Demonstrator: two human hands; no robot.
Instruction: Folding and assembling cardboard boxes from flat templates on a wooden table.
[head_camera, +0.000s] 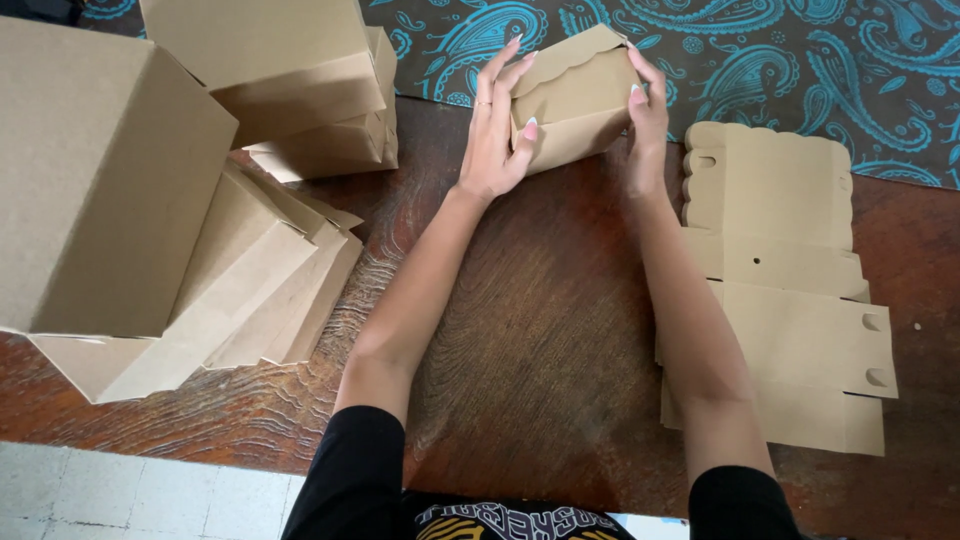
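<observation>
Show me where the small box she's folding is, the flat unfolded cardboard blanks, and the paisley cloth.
small folded box (575, 105), head view, on its front face between the hands.
flat cardboard blanks (790, 320), head view, on the top sheet's middle panel.
paisley cloth (800, 60), head view, on a bare patterned part.

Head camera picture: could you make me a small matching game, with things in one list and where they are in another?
Things:
1. small folded box
2. flat cardboard blanks
3. big assembled boxes
4. paisley cloth

Places:
A. far edge of the wooden table
B. stacked on the left
C. between the left hand and right hand
D. lying to the right

Pairs: 1-C, 2-D, 3-B, 4-A
</observation>
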